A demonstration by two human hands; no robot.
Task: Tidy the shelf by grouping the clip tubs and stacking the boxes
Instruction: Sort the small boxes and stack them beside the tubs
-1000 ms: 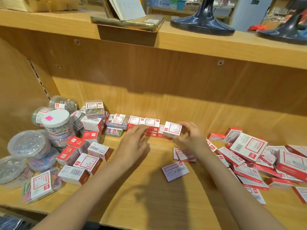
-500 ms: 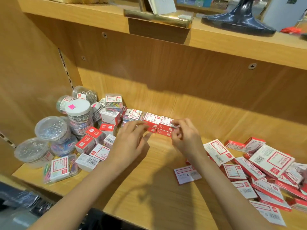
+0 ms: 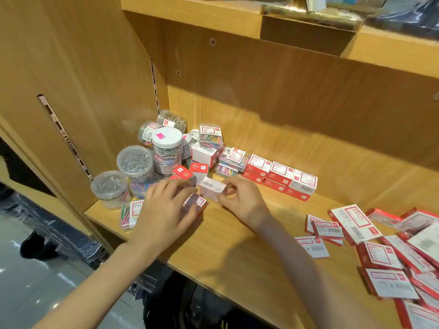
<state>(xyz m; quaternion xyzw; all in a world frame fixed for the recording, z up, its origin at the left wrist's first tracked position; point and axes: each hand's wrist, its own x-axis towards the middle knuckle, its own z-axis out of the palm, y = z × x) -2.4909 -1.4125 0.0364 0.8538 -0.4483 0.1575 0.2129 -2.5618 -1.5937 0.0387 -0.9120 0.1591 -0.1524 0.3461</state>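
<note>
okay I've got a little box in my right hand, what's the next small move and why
Probably carry the small box pinched in your right hand over to the red and white row by the back wall and set it there. That row is already neat, while loose boxes are scattered on the right.

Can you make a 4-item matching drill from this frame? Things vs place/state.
Things:
1. white-lidded tub
2. blurred small box
3. row of stacked red boxes
4. loose flat packs

Places/states:
A. scattered at the shelf's right end
B. pinched by the right hand
C. pink sticker on top, among the clip tubs at left
D. lined up against the back panel

Pairs: 1-C, 2-B, 3-D, 4-A
</note>
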